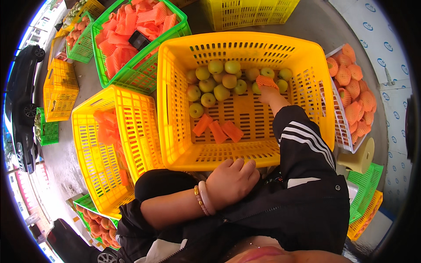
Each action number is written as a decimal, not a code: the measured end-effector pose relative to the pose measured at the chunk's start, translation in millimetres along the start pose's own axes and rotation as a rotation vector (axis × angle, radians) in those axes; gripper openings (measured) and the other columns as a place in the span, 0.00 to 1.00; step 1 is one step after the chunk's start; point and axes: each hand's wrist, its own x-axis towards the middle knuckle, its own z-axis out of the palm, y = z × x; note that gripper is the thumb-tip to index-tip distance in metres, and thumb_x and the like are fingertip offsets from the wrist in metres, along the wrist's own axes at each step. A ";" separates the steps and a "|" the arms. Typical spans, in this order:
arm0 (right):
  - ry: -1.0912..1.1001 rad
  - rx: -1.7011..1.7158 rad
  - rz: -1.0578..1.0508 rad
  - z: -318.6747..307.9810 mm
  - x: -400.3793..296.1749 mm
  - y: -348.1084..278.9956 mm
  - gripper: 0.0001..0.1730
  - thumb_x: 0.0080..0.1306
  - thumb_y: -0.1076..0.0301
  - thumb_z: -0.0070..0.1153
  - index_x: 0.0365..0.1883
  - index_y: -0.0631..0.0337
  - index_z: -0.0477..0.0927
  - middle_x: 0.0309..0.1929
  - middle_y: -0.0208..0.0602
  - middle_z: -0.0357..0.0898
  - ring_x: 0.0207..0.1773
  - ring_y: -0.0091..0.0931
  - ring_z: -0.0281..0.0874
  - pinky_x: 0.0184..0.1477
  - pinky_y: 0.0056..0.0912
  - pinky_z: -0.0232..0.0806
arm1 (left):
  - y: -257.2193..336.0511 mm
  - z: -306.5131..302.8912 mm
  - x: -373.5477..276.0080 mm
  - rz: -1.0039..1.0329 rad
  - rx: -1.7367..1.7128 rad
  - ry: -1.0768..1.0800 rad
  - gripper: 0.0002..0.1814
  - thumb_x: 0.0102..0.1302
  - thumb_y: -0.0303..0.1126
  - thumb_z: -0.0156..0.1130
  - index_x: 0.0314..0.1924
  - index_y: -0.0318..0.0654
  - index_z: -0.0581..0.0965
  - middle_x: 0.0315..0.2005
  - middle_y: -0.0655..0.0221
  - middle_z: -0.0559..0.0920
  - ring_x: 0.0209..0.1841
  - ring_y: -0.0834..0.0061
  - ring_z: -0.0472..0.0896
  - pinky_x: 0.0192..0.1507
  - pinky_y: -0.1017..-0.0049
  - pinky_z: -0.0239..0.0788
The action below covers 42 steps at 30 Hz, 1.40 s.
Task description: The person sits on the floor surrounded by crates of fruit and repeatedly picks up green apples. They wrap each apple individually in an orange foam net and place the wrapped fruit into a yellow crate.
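A large yellow plastic crate (243, 164) stands before me with several green-brown apples or pears (222, 92) on its floor. Inside it, toward the far right, my right hand (270, 95) grips an orange foam net sleeve (265, 81); whether a fruit is in the sleeve is hidden. Green fruits lie close around that hand. Loose orange foam sleeves (217, 132) rest on the crate floor at the near left. My left hand (233, 179), with a bangle and beads at the wrist, lies loosely curled at the near rim, its palm and underside hidden.
At the left, a tilted yellow crate (139, 131) holds orange foam sleeves. Behind it a green crate (167, 42) is heaped with sleeves, a phone (139, 40) on top. A white basket (342, 131) of sleeved fruit and a beige stool (360, 157) stand at the right.
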 end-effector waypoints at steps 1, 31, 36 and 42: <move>0.021 -0.001 -0.003 3.4 5.2 -1.7 0.32 0.66 0.58 0.60 0.64 0.66 0.69 0.54 0.53 0.78 0.52 0.42 0.79 0.49 0.46 0.74 | -2.3 -1.6 1.9 -0.011 0.000 -0.030 0.08 0.55 0.34 0.59 0.36 0.44 0.76 0.40 0.67 0.78 0.35 0.72 0.77 0.34 0.74 0.69; -0.269 1.645 -1.205 -95.8 -332.4 -105.0 0.45 0.56 0.65 0.71 0.69 0.63 0.61 0.63 0.36 0.72 0.65 0.30 0.71 0.64 0.36 0.67 | -9.0 -58.8 20.4 -0.202 -0.092 0.990 0.48 0.37 0.40 0.83 0.60 0.38 0.69 0.61 0.52 0.66 0.64 0.50 0.64 0.65 0.54 0.58; -0.100 1.805 -1.039 -70.6 -374.2 -100.9 0.43 0.62 0.65 0.66 0.72 0.63 0.59 0.64 0.34 0.70 0.65 0.26 0.69 0.66 0.31 0.63 | -2.7 -59.3 14.7 -0.119 0.087 0.860 0.39 0.39 0.40 0.79 0.54 0.41 0.72 0.61 0.56 0.68 0.64 0.50 0.65 0.65 0.52 0.55; 0.043 1.788 -1.049 -44.6 -373.5 -99.5 0.40 0.64 0.63 0.64 0.70 0.65 0.60 0.63 0.35 0.71 0.64 0.26 0.71 0.65 0.32 0.66 | -0.4 -45.6 17.0 -0.088 0.110 0.677 0.43 0.41 0.49 0.78 0.58 0.43 0.71 0.65 0.57 0.66 0.67 0.51 0.63 0.67 0.46 0.48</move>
